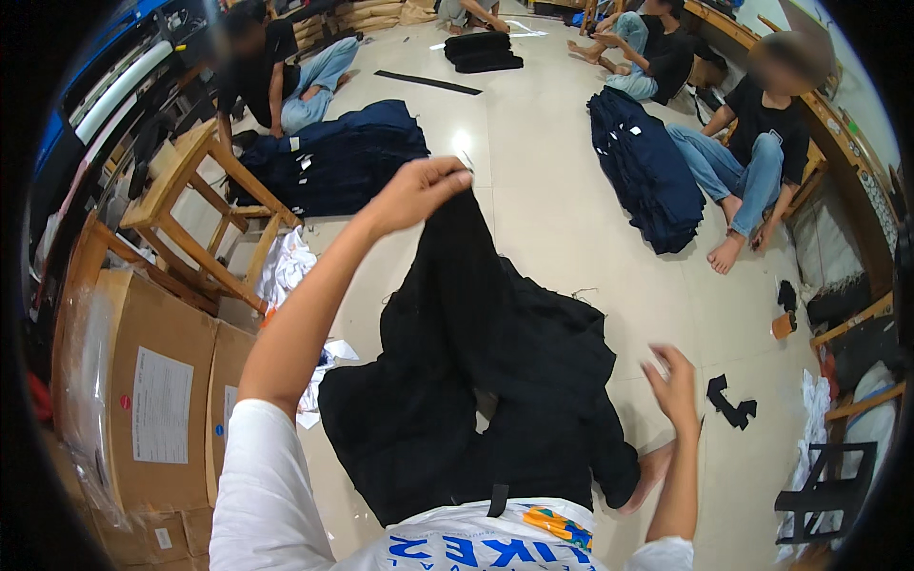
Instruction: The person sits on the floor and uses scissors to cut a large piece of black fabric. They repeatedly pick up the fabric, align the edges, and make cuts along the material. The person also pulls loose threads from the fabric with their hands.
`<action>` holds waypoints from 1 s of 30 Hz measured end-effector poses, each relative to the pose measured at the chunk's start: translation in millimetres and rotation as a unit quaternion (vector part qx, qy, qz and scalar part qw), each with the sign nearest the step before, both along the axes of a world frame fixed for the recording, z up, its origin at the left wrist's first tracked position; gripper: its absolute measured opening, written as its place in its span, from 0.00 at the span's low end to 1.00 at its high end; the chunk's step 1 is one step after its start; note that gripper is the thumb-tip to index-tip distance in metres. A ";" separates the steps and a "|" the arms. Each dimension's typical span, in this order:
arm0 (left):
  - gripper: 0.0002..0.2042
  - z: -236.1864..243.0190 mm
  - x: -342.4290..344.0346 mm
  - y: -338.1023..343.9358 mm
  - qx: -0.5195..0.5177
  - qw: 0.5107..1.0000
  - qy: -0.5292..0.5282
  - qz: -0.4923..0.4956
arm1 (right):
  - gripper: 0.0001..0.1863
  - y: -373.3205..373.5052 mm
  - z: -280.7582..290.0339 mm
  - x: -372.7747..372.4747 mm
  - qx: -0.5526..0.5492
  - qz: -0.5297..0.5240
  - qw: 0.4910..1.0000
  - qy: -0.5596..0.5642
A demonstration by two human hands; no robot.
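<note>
My left hand (428, 193) is raised ahead of me, thumb and fingers pinching the top of a piece of black cloth (459, 252). From there the cloth hangs down in a narrow peak and spreads over my lap and the floor. Its lower part merges with my own dark legs, so I cannot tell where it ends. A small pale thing shows at the left fingertips, too small to name. Off to the right, my right hand (674, 387) hovers beside my bare foot (649, 476), its fingers apart and holding nothing I can see.
Dark blue garment piles (333, 157) (643, 171) lie ahead on the tiled floor (543, 228), with a black stack (483, 52) farther off. Several people sit around them. Left stand a wooden stool (181, 195) and cardboard boxes (157, 381). Black scraps (731, 404) lie right.
</note>
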State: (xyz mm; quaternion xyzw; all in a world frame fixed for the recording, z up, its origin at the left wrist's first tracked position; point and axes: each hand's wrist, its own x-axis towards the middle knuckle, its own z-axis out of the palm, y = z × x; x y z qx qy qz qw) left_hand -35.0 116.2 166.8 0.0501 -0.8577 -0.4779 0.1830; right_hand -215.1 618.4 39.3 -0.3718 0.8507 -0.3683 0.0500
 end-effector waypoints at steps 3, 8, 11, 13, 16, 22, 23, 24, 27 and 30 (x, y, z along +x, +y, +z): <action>0.13 9.4 15.1 55.5 0.029 0.996 -0.025 -0.077 | 0.39 -134.7 47.8 54.3 -0.167 0.098 0.978 -0.078; 0.12 33.2 38.4 105.0 -0.011 0.992 -0.104 -0.077 | 0.25 -231.0 73.1 81.1 -0.187 0.287 0.911 -0.229; 0.12 14.8 59.9 88.5 0.130 0.974 -0.139 -0.120 | 0.17 -231.8 74.4 83.8 -0.171 0.328 0.844 -0.388; 0.12 -19.6 82.1 77.8 0.162 0.957 -0.166 -0.176 | 0.17 -226.7 79.7 94.7 -0.205 0.320 0.815 -0.437; 0.10 -53.8 94.1 85.6 0.255 0.941 -0.144 -0.171 | 0.18 -214.2 96.0 98.8 -0.216 0.283 0.821 -0.446; 0.11 -53.6 126.5 72.2 0.203 0.963 -0.173 -0.034 | 0.17 -186.6 113.2 43.9 -0.299 0.106 0.891 -0.326; 0.26 -62.9 127.7 69.7 0.147 0.968 -0.198 -0.039 | 0.18 -188.9 121.2 35.5 -0.332 0.139 0.869 -0.340; 0.32 -68.7 121.8 79.6 0.133 0.975 -0.177 -0.029 | 0.19 -192.7 134.4 32.1 -0.365 0.172 0.844 -0.353; 0.53 -94.0 83.8 135.8 0.012 0.998 -0.065 0.018 | 0.18 -209.8 179.0 36.5 -0.450 0.283 0.756 -0.381; 0.50 -119.4 15.0 185.6 0.021 0.995 0.045 0.090 | 0.18 -227.2 203.4 52.5 -0.493 0.362 0.670 -0.422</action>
